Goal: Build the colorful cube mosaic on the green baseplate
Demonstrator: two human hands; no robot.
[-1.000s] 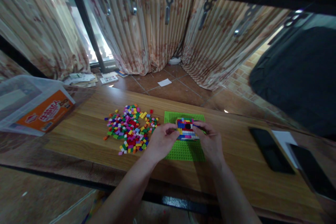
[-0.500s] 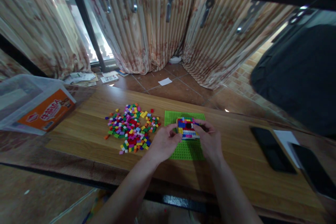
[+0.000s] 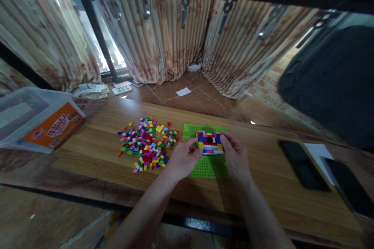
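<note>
A small block of joined toy bricks [image 3: 209, 143] in many colours, with a dark gap near its middle, is at the green studded baseplate [image 3: 206, 169]. My left hand [image 3: 184, 157] grips its left side between thumb and fingers. On the right side, my right hand [image 3: 236, 155] has its thumb and fingers closed about the block's edge. Whether the block is pressed onto the baseplate or held just over it, I cannot tell. Loose toy bricks [image 3: 146, 142] lie in a spread pile left of the baseplate.
A clear plastic tub [image 3: 41, 116] with an orange label stands at the table's left end. Toward the right, a black phone [image 3: 304, 165] lies on the wooden table [image 3: 263, 186], near white paper [image 3: 318, 157] and a second dark phone-like slab [image 3: 349, 186]. Curtains hang beyond.
My right thumb and fingers have drawn back from the block's top to its right edge, baring more of its surface. My left hand keeps its grip.
</note>
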